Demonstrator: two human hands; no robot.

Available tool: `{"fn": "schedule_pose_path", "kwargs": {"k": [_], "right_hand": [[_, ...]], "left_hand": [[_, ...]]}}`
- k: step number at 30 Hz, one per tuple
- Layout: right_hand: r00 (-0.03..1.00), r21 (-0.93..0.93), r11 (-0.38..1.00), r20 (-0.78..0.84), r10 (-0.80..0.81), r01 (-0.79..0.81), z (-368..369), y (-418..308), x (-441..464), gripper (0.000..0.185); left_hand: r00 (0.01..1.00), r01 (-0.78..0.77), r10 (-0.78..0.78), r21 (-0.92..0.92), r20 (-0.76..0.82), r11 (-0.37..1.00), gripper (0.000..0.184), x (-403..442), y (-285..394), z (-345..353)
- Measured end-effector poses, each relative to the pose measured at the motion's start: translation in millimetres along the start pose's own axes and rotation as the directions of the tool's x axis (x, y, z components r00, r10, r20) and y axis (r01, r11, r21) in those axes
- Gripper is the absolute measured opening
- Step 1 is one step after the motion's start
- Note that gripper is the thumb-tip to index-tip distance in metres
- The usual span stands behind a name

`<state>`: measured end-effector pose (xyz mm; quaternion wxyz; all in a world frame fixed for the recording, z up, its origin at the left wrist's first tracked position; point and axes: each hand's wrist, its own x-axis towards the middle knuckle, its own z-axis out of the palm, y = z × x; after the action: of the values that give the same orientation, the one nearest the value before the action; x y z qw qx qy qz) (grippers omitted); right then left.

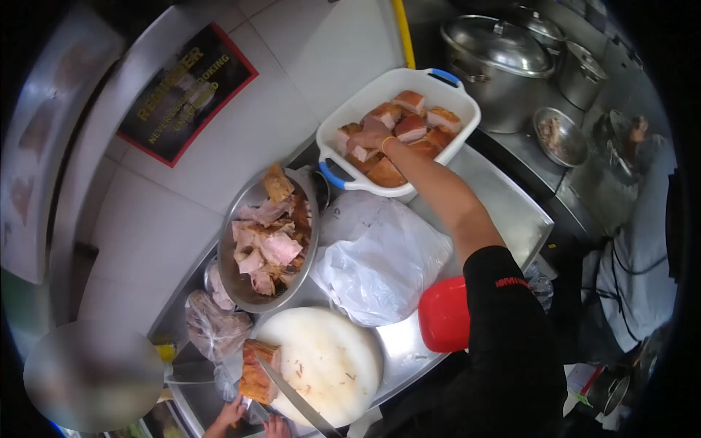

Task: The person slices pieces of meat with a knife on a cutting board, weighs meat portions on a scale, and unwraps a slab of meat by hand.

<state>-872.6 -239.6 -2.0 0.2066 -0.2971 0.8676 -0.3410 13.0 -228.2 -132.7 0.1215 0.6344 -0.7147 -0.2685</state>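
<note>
I see the right hand (pixel 371 137) down in the white tub (pixel 391 84), among the pork pieces (pixel 410 128), at the upper end of the steel table (pixel 511 201). Its fingers bend downward onto the meat; their tips are hidden, so I cannot tell whether they pinch a piece. The left hand lies outside my view, and I cannot tell how its fingers stand.

Below the tub, near the middle of the table, sits a bulging white bag (pixel 387 252). Along the table's wall-side edge I have the oval bowl (pixel 244 292), heaped with chopped meat (pixel 274 244). Toward the lower end is the round board (pixel 328 336), scattered with crumbs. A browned slab (pixel 257 376) rests at the board's left edge, and the knife (pixel 299 401) slants over the board with its tip against or just above the slab; its handle runs out of view. The red box (pixel 444 314) is by the table's near edge, beside the bag. Another person's hands (pixel 234 412) show just past the slab.
</note>
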Motion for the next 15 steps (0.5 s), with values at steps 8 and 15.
{"fn": "schedule_pose_path", "kwargs": {"k": [8,15], "right_hand": [[0.979,-0.33,0.944,-0.195,-0.057,-0.011,73,17,15,0.079],[0.862,-0.109,0.933,-0.358,-0.358,0.342,-50,-29,2,0.042]], "left_hand": [[0.973,-0.228,0.224,0.08,0.046,0.971,0.025,-19,-75,-13],[0.995,0.043,-0.061,-0.215,-0.078,0.976,0.05,-49,-57,0]]}}
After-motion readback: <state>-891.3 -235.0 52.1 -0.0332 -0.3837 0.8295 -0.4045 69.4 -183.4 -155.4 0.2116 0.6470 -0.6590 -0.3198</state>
